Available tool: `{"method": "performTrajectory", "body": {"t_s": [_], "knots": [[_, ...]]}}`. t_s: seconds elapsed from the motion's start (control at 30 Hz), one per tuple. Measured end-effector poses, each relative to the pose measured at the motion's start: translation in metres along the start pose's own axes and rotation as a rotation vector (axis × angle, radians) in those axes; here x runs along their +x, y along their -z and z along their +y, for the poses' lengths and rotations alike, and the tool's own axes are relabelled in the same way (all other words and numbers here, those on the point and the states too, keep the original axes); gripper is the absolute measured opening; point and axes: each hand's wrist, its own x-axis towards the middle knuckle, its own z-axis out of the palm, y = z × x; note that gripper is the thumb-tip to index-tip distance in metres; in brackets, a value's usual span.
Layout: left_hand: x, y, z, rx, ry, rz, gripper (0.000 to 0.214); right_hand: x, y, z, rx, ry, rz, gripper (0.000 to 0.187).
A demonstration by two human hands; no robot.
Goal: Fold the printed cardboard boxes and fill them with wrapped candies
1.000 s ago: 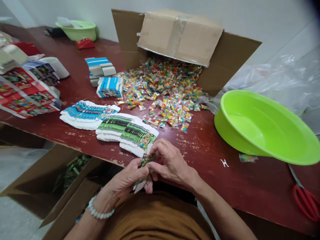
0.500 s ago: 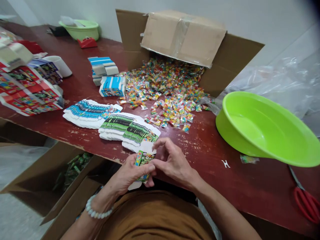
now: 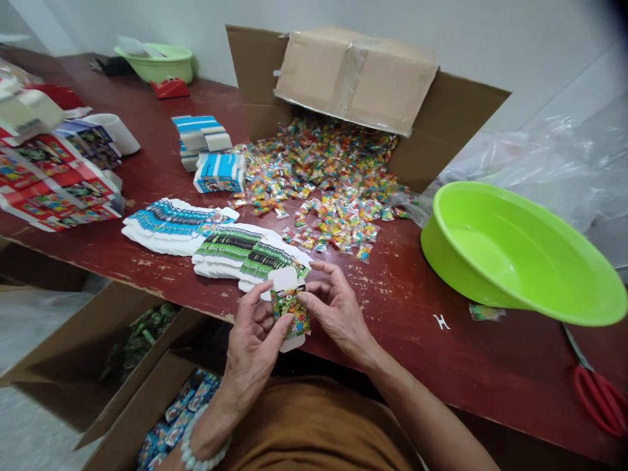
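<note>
A small green printed carton (image 3: 293, 307) with white end flaps sticking out at top and bottom is held between both hands near the table's front edge. My left hand (image 3: 252, 347) grips its left side, thumb on the front and index finger at the upper corner. From the right, my right hand (image 3: 341, 317) pinches it, thumb on the front face and other fingers partly hidden behind. Just beyond lie fanned stacks of flat green cartons (image 3: 235, 245) and blue cartons (image 3: 169, 219).
Wrapped candies (image 3: 338, 176) spill from a cardboard box (image 3: 356, 78) at the back. A lime-green basin (image 3: 515, 255) and red-handled scissors (image 3: 598, 399) are on the right. Bundled red cartons (image 3: 53, 176) stand at left. Below the edge are open boxes, one holding blue packets (image 3: 181, 415).
The carton has turned so that its printed front faces me, with the upper flap standing up. My left hand has shifted its grip to the carton's left side.
</note>
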Motion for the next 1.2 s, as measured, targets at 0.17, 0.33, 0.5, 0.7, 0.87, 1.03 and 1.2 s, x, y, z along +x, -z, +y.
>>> {"method": "performTrajectory", "body": {"t_s": [0.17,0.33,0.5,0.7,0.87,1.03,1.2], "knots": [[0.005,0.004,0.000,-0.020,0.067,-0.076,0.046,0.000,0.000,0.001,-0.031,0.022,0.002,0.017],[0.012,0.005,-0.005,0.029,0.064,-0.083,0.030,0.013,0.011,-0.007,0.007,-0.089,-0.086,0.021],[0.013,0.003,-0.004,0.042,-0.003,-0.079,0.033,0.021,0.014,-0.009,-0.013,-0.071,-0.152,0.027],[0.010,0.004,-0.001,-0.223,0.379,-0.261,0.052,0.011,0.010,-0.007,-0.017,0.023,-0.130,0.021],[0.010,-0.002,-0.006,-0.240,0.481,-0.209,0.050,0.011,0.009,-0.011,-0.179,-0.028,-0.225,0.023],[0.013,0.001,-0.016,-0.157,0.425,-0.240,0.058,0.020,0.007,-0.016,-0.048,-0.211,-0.268,0.020],[0.016,0.009,-0.021,-0.050,0.339,-0.289,0.063,0.021,0.007,-0.014,-0.032,-0.177,-0.199,0.019]]}}
